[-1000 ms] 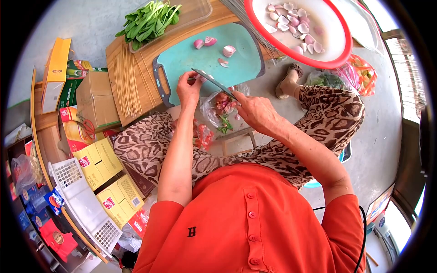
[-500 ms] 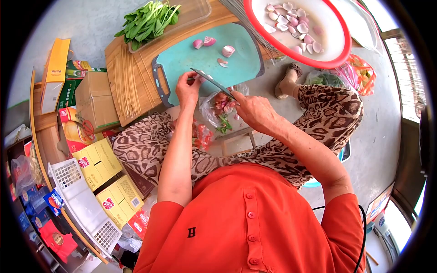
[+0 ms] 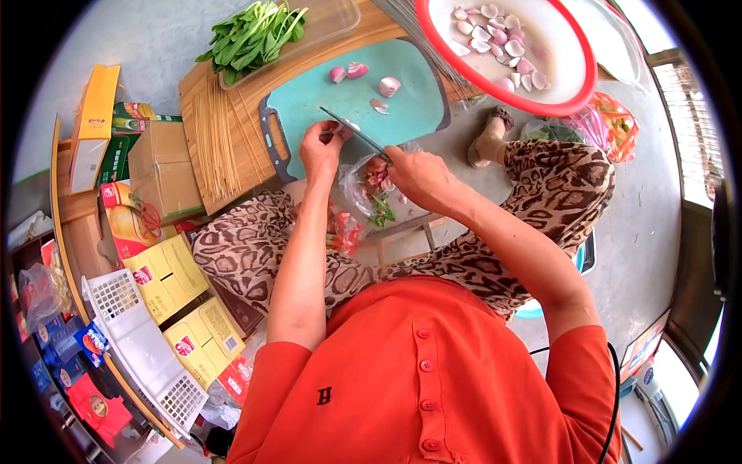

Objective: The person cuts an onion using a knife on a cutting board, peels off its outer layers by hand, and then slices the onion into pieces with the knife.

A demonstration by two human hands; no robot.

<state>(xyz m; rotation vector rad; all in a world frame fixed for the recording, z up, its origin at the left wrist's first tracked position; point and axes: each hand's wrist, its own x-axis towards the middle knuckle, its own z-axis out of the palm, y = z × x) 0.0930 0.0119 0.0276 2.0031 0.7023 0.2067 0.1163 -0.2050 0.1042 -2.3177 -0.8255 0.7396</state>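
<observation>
My right hand (image 3: pixel 421 176) is closed around the handle of a knife (image 3: pixel 354 132), whose blade slants up and left over the near edge of the teal cutting board (image 3: pixel 325 85). Against the blade, my left hand (image 3: pixel 320 151) pinches a piece of onion (image 3: pixel 347 131), partly covered by the fingers and knife. Farther up the board lie purple-pink onion pieces (image 3: pixel 357 70), a larger onion chunk (image 3: pixel 389 87) and some small scraps (image 3: pixel 379 106). Below the knife, a clear plastic bag (image 3: pixel 354 185) holds reddish peelings and green bits.
A red-rimmed white basin (image 3: pixel 576 104) with several onion pieces stands at upper right. Leafy greens (image 3: pixel 251 42) sit in a clear tray at upper left. Thin wooden skewers (image 3: pixel 212 143) lie left of the board. Cardboard boxes (image 3: pixel 166 170) and a white plastic basket (image 3: pixel 143 340) fill the left side.
My right hand and the knife have shifted slightly up and left, and the blade's angle has changed a little. My left hand stays nearly in place with the onion piece.
</observation>
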